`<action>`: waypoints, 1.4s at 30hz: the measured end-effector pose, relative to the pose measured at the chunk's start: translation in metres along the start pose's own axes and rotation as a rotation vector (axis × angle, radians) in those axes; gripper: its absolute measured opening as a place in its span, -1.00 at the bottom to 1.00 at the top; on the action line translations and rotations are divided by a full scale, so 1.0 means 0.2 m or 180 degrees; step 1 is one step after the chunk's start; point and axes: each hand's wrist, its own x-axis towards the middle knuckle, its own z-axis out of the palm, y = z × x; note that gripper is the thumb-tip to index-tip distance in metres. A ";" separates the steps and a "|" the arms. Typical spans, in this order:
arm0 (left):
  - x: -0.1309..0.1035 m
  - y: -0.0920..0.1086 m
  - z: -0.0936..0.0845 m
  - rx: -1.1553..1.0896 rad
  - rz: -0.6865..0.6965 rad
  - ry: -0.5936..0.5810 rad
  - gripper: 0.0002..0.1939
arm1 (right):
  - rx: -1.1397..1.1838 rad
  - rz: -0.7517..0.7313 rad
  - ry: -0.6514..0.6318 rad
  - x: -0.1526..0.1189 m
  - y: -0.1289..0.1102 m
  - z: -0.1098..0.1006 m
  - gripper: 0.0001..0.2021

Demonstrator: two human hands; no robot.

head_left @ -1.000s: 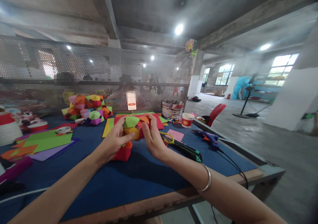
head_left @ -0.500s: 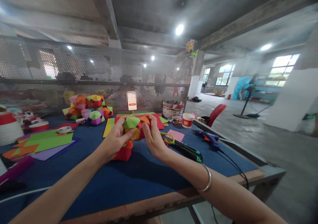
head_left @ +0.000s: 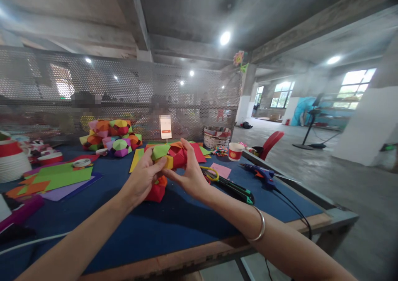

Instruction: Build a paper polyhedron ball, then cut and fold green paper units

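Both hands hold a folded paper piece (head_left: 177, 154) of green, yellow, orange and red above the blue table. On its green and yellow side, my left hand (head_left: 144, 173) grips it between thumb and fingers. My right hand (head_left: 191, 173) wraps round the red side, its thumb underneath. Below them, a red and orange paper piece (head_left: 157, 191) rests on the table, partly hidden by my left hand. Behind the hands lie red, yellow and green paper sheets (head_left: 199, 152). Beside my right hand are yellow-handled scissors (head_left: 211, 173) and a black and green cutter (head_left: 238, 191).
A blue glue gun (head_left: 259, 173) with a black cord lies at the right, near a paper cup (head_left: 235, 151) and a woven basket (head_left: 217, 138). Finished paper balls (head_left: 120, 146) and coloured sheets (head_left: 65, 179) are at the left. A phone (head_left: 166, 127) stands against the mesh.
My right thumb has moved down and left under the paper piece, and more of its red side shows. My left hand keeps its grip.
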 end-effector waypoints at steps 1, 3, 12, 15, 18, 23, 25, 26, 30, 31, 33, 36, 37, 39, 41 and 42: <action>0.00 0.00 0.00 -0.0037 -0.0037 0.0020 -0.80 | -0.0027 0.0004 -0.0011 0.00 0.00 0.00 -0.06; 0.00 0.00 0.01 -0.0144 -0.0149 0.0068 -0.92 | -0.0028 0.0014 -0.0023 0.01 0.01 -0.01 -0.03; 0.00 0.03 0.02 -0.0376 -0.0453 0.0357 -0.82 | -0.0136 -0.0142 0.0076 0.01 0.02 -0.01 -0.13; 0.00 0.02 0.02 -0.0335 -0.0380 0.0304 -0.83 | -0.0169 -0.0173 0.0057 0.00 0.03 -0.01 -0.17; 0.00 0.01 0.01 -0.0299 -0.0339 0.0299 -0.85 | -0.0193 -0.0198 0.0048 0.00 0.03 -0.01 -0.18; 0.00 0.02 0.01 -0.0178 -0.0267 0.0164 -0.96 | -0.0331 -0.0260 0.0113 0.01 0.02 -0.01 -0.17; 0.00 0.01 0.00 -0.0140 -0.0195 0.0108 -0.94 | -0.0411 -0.0314 0.0159 0.01 0.02 -0.02 -0.19; 0.00 0.01 0.00 -0.0123 -0.0162 0.0103 -0.92 | -0.0431 -0.0331 0.0155 0.01 0.02 -0.02 -0.21; -0.01 0.00 0.01 -0.0017 -0.0165 0.0110 -0.89 | -0.0397 -0.0330 0.0077 0.01 0.02 -0.02 -0.24; -0.01 0.00 0.01 0.0004 -0.0162 0.0101 -0.88 | -0.0392 -0.0326 0.0072 0.01 0.02 -0.02 -0.24; -0.01 0.00 0.01 0.0035 -0.0139 0.0079 -0.86 | -0.0393 -0.0320 0.0075 0.00 0.02 -0.01 -0.24; -0.01 0.00 0.01 0.0040 -0.0132 0.0057 -0.84 | -0.0400 -0.0314 0.0086 0.00 0.02 -0.01 -0.25; -0.01 0.00 0.01 0.0038 -0.0144 0.0046 -0.83 | -0.0392 -0.0320 0.0094 0.00 0.02 -0.01 -0.25; -0.01 -0.01 0.01 0.0036 -0.0156 0.0031 -0.82 | -0.0362 -0.0338 0.0104 0.00 0.02 -0.01 -0.26; -0.01 -0.01 0.00 0.0035 -0.0135 0.0014 -0.82 | -0.0336 -0.0355 0.0104 0.00 0.03 0.00 -0.27; -0.01 -0.01 0.00 0.0035 -0.0116 0.0007 -0.82 | -0.0332 -0.0357 0.0098 0.00 0.03 0.00 -0.27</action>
